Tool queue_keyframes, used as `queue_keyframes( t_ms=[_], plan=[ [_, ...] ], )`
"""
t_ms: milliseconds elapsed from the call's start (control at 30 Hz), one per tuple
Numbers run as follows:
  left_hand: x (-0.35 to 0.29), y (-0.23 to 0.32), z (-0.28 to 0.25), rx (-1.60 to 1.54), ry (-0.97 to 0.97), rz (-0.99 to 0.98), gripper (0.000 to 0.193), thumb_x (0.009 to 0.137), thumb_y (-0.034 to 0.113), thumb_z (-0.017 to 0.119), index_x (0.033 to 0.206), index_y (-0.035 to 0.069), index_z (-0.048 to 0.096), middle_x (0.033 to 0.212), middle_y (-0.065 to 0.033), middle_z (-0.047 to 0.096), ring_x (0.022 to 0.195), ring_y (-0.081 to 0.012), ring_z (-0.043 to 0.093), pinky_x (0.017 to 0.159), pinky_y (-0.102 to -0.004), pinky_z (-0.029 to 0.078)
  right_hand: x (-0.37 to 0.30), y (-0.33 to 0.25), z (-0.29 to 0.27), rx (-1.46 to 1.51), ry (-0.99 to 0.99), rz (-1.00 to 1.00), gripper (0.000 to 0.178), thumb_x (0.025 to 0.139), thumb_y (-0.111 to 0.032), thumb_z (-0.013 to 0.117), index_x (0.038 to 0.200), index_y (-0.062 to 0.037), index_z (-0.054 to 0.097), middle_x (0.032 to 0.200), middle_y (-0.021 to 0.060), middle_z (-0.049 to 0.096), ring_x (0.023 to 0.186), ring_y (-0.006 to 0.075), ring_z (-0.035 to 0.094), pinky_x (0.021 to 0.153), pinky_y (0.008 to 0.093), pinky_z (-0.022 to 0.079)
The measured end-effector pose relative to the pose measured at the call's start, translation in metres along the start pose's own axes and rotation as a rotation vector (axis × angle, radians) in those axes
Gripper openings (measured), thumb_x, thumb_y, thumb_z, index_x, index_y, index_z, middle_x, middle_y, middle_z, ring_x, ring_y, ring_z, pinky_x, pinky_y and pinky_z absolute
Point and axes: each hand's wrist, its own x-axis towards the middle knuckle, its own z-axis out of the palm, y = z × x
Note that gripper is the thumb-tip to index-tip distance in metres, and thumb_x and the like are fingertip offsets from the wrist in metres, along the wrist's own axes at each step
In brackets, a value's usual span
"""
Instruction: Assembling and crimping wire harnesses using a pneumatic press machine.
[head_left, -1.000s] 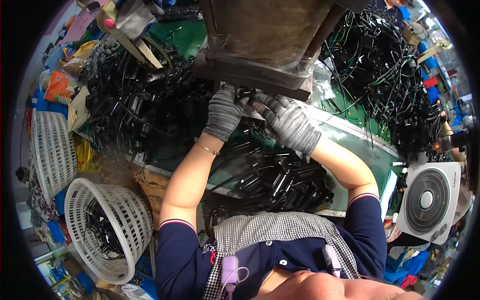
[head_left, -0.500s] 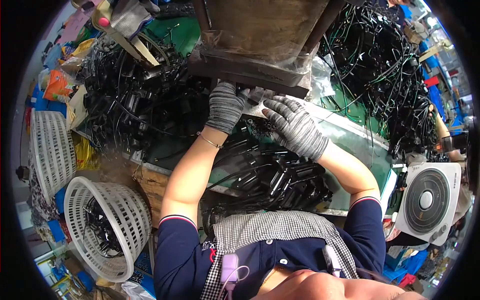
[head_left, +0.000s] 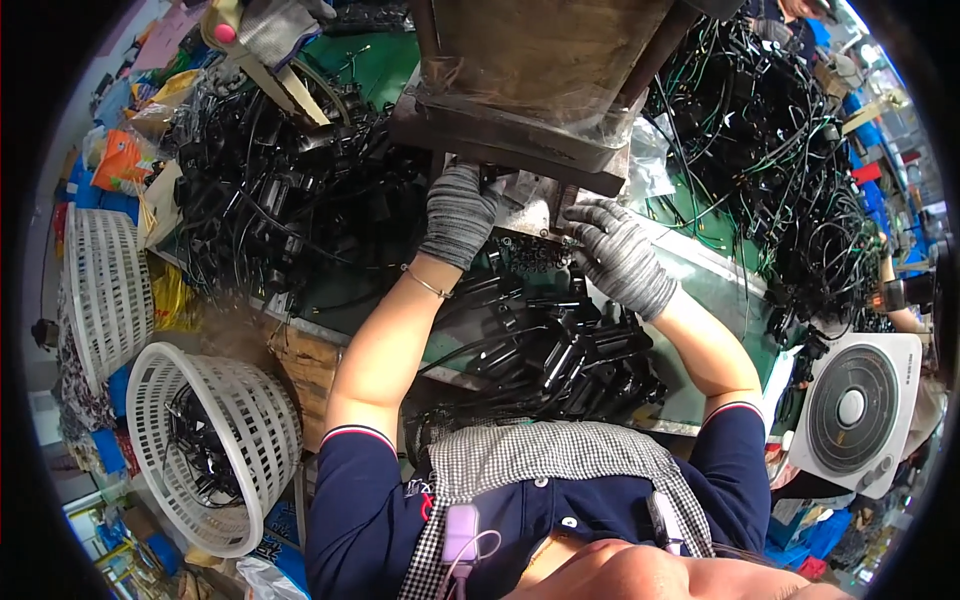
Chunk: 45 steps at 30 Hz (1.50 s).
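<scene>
Both hands wear grey knit gloves. My left hand (head_left: 458, 212) reaches under the dark metal block of a press machine (head_left: 510, 140), fingers curled on a small black part on the metal plate (head_left: 525, 218) below it. My right hand (head_left: 620, 255) rests on the same plate at its right side, fingers bent on another small black piece. A heap of black plastic plug parts with cables (head_left: 560, 350) lies on the green bench between my forearms. What each fingertip pinches is hidden by the press block.
Tangled black cables (head_left: 270, 210) pile up at the left of the bench, and more cables (head_left: 790, 180) at the right. Two white slotted baskets (head_left: 205, 450) stand at the lower left. A white fan (head_left: 850, 410) sits at the right.
Both hands have shifted a little further up and in under the press block. The right hand moved left toward the plate.
</scene>
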Motion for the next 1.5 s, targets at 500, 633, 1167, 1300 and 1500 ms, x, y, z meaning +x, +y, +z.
queue_keyframes(
  t_ms=[500, 633, 1167, 1300, 1500],
  plan=[
    [-0.040, 0.026, -0.081, -0.126, 0.063, 0.002, 0.040, 0.077, 0.012, 0.073, 0.112, 0.005, 0.056, 0.094, -0.0137, 0.064, 0.080, -0.0315, 0.063, 0.072, -0.0373, 0.052, -0.036, 0.049, 0.006, -0.208, -0.528, 0.509, 0.021, 0.075, -0.016, 0.067, 0.095, -0.0076, 0.069, 0.084, 0.0137, 0.068, 0.076, 0.0303, 0.066, 0.071, 0.0397, 0.052],
    [-0.121, 0.025, -0.122, -0.105, -0.363, 0.182, 0.034, 0.077, 0.013, 0.069, 0.109, 0.005, 0.060, 0.085, -0.0101, 0.064, 0.073, -0.0265, 0.063, 0.067, -0.0352, 0.053, -0.040, 0.040, 0.002, -0.069, -0.624, 0.561, 0.024, 0.074, -0.022, 0.068, 0.093, -0.0083, 0.069, 0.081, 0.0147, 0.067, 0.077, 0.0315, 0.065, 0.070, 0.0408, 0.052],
    [-0.116, -0.113, -0.210, 0.547, 0.036, -0.151, 0.041, 0.077, 0.002, 0.059, 0.118, 0.006, 0.058, 0.113, -0.0154, 0.061, 0.103, -0.0321, 0.058, 0.092, -0.0364, 0.048, -0.058, 0.049, 0.021, -0.090, -0.466, 0.517, 0.021, 0.075, -0.022, 0.067, 0.091, -0.0077, 0.067, 0.082, 0.0185, 0.064, 0.079, 0.0368, 0.063, 0.072, 0.0457, 0.050],
    [-0.105, -0.147, -0.241, 0.912, -0.286, -0.011, 0.051, 0.074, 0.002, 0.060, 0.124, 0.005, 0.055, 0.122, -0.0189, 0.056, 0.110, -0.0369, 0.054, 0.098, -0.0400, 0.044, -0.037, 0.031, 0.018, -0.089, -0.349, 0.430, 0.019, 0.077, -0.022, 0.066, 0.089, -0.0074, 0.066, 0.082, 0.0183, 0.063, 0.078, 0.0368, 0.062, 0.070, 0.0461, 0.050],
    [-0.092, -0.114, -0.222, 0.941, -0.532, -0.001, 0.063, 0.070, 0.017, 0.071, 0.128, 0.004, 0.050, 0.127, -0.0210, 0.053, 0.116, -0.0378, 0.050, 0.101, -0.0423, 0.042, -0.026, 0.018, 0.024, -0.159, -0.274, 0.194, 0.011, 0.075, -0.011, 0.066, 0.086, -0.0097, 0.068, 0.081, 0.0110, 0.062, 0.075, 0.0325, 0.062, 0.065, 0.0414, 0.050]
  ],
)
